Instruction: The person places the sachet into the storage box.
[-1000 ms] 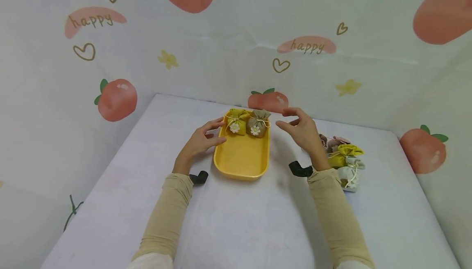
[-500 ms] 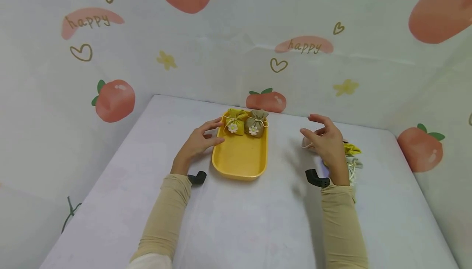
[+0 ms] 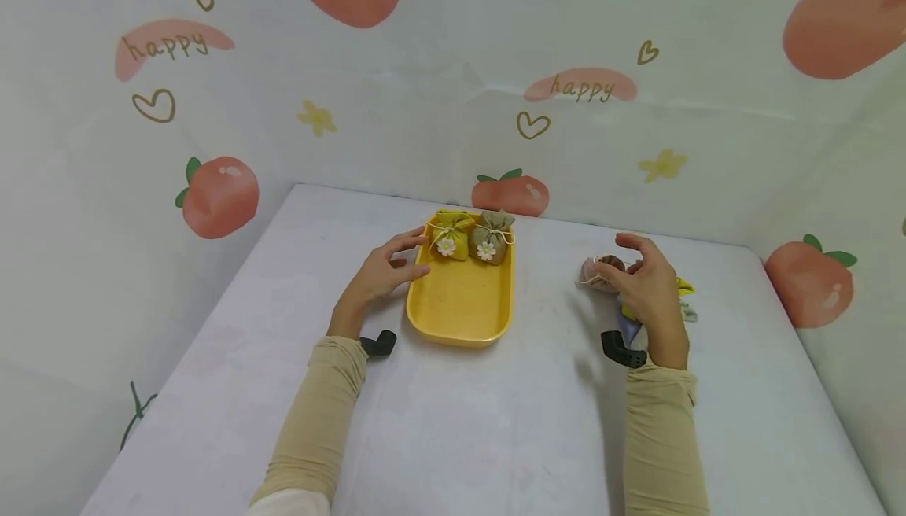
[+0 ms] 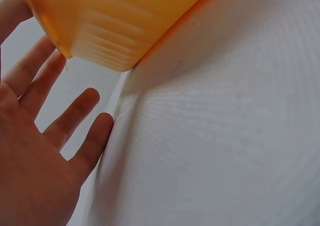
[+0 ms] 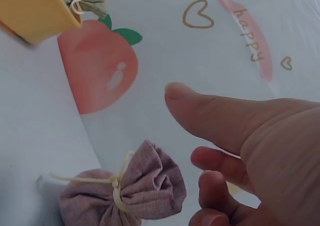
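Observation:
A yellow tray [image 3: 460, 304] lies on the white table, with a yellow pouch [image 3: 449, 237] and a khaki pouch [image 3: 490, 239] at its far end, each with a daisy. My left hand [image 3: 418, 252] rests with straight fingers against the tray's left rim; the left wrist view shows the left hand [image 4: 60, 136] beside the tray wall [image 4: 115, 21]. My right hand [image 3: 614, 256] hovers over a mauve pouch [image 3: 598, 272] to the tray's right, thumb out and fingers loosely bent. In the right wrist view the mauve pouch [image 5: 125, 191] lies just below the right hand [image 5: 187, 131], not gripped.
More pouches lie behind my right hand, a yellow one [image 3: 683, 286] and a pale one [image 3: 688, 313], mostly hidden. Peach-printed fabric walls close in the table at the back and on both sides. The tray corner [image 5: 30, 11] and khaki pouch [image 5: 82, 1] show in the right wrist view.
My right hand has moved right and toward me, from beside the tray's far end to over the mauve pouch. The left hand and the tray have stayed put.

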